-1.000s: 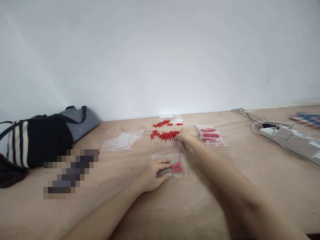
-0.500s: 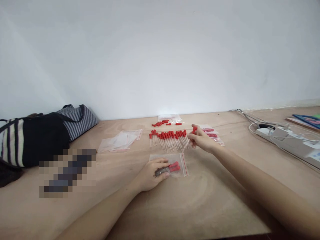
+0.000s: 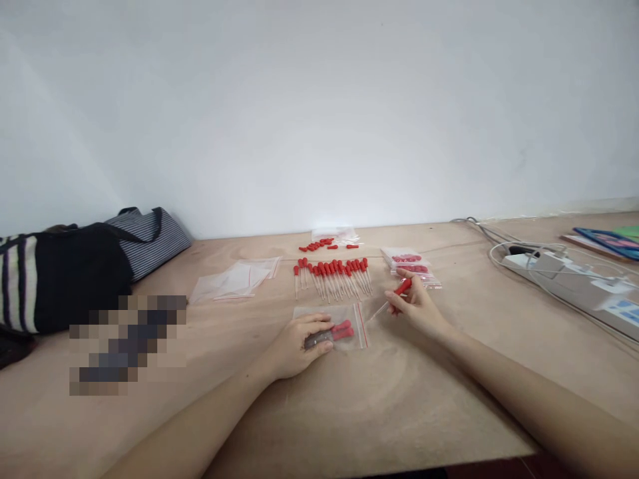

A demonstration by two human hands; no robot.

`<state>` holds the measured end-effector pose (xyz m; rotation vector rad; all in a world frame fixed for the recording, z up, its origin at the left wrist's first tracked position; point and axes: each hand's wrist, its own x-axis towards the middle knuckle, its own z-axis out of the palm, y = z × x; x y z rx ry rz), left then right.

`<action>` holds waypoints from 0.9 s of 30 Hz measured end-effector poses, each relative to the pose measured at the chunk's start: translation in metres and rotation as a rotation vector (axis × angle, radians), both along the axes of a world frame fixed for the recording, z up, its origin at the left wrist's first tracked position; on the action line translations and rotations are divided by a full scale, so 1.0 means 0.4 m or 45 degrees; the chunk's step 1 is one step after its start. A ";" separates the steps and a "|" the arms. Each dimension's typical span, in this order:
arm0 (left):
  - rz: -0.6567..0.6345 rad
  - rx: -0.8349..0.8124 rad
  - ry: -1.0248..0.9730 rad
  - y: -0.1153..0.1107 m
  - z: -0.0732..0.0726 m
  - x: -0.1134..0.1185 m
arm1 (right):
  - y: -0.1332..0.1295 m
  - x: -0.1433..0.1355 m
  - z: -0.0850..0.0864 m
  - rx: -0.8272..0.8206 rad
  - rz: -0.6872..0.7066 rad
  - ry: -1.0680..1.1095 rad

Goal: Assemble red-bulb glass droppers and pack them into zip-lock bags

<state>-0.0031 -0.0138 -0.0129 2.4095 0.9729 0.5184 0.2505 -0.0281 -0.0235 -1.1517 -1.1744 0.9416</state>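
My left hand rests on a clear zip bag, thumb and fingers around the red-topped droppers inside it. To the right, my right hand pinches one dropper by its red bulb, its clear tip pointing down-left toward the bag's red-striped edge. Beyond the bag lies a row of red-topped droppers. Loose red bulbs sit farther back. Filled bags with red pieces are just behind my right hand. Flat clear bags overlap at the left.
A black bag with stripes and a striped pouch stand at the left, beside a pixelated dark item. Power strips with cables are at the right, near a blue item. A wall borders the table's back.
My right hand has moved right and toward me, away from the dropper row, carrying a dropper that is now tilted lower. My left hand stays on the bag. The view has shifted slightly.
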 end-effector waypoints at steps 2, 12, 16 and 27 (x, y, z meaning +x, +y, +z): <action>-0.002 0.005 0.009 0.000 0.000 0.000 | -0.002 0.002 0.001 -0.020 -0.012 0.021; -0.011 0.026 0.009 0.004 -0.007 -0.001 | -0.043 -0.064 -0.022 -0.158 0.280 0.352; 0.008 0.033 0.042 0.001 -0.001 0.001 | -0.050 -0.060 -0.015 -0.264 0.395 0.155; 0.001 0.042 0.031 -0.002 0.004 0.001 | -0.039 -0.052 -0.015 -0.281 0.589 -0.136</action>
